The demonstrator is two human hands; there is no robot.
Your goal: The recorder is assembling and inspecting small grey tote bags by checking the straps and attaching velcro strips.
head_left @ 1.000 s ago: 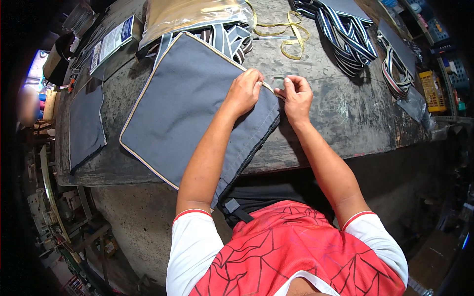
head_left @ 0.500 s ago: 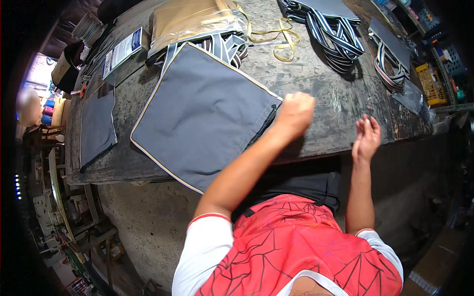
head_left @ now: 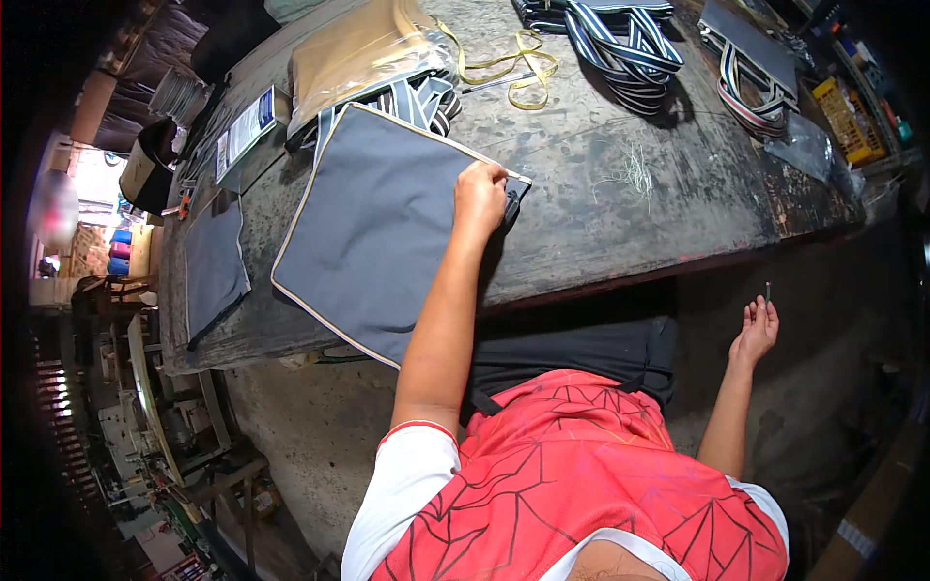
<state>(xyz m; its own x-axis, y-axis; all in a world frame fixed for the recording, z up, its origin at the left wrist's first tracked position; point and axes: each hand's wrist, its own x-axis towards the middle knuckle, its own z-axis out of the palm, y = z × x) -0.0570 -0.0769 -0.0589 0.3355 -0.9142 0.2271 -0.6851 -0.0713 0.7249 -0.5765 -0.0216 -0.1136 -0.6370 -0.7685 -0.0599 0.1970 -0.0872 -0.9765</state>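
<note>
A grey fabric piece (head_left: 378, 213) with cream piping lies flat on the table, one corner hanging over the front edge. My left hand (head_left: 481, 200) is closed on its right-hand edge, just short of the right corner. Something black, strip-like, shows beside those fingers; most of that side is hidden by my hand and forearm. Out past the table's front edge, my right hand (head_left: 754, 334) pinches a thin, short dark stick (head_left: 768, 290) with a pinkish tip, held upright. Its exact kind is too small to tell.
The worn dark table (head_left: 601, 228) carries loose pale threads (head_left: 635, 174), a yellow tape measure (head_left: 528, 73), a plastic-wrapped tan bundle (head_left: 358, 58), striped straps (head_left: 630, 63) and a box (head_left: 250, 131). Another grey fabric piece (head_left: 215, 266) lies left. A yellow crate (head_left: 848, 116) stands right.
My left hand has moved left onto the fabric's edge near the corner. My right hand has dropped away from the table, toward the right. The whole view has shifted slightly.
</note>
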